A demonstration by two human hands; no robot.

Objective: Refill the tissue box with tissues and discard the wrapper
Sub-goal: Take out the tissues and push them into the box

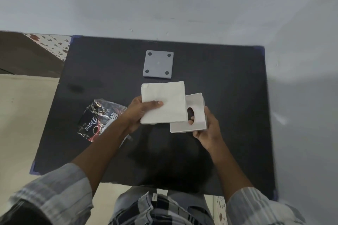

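Observation:
My left hand point(136, 115) grips a square white stack of tissues point(164, 103) by its left edge, thumb on top, holding it above the table's middle. Partly under the stack's right side, my right hand point(208, 129) holds the white tissue box point(195, 115), tilted, with its open side and oval slot facing up; a fingertip shows through the slot. The box's grey square base plate point(158, 64) with four dark round feet lies flat farther back. The empty black and red plastic wrapper point(97, 120) lies crumpled on the table, left of my left wrist.
The black table point(228, 87) stands against a pale wall behind and to the right. Beige floor lies to the left, with patterned tiles at the far left. My checked shirt fills the bottom of the view.

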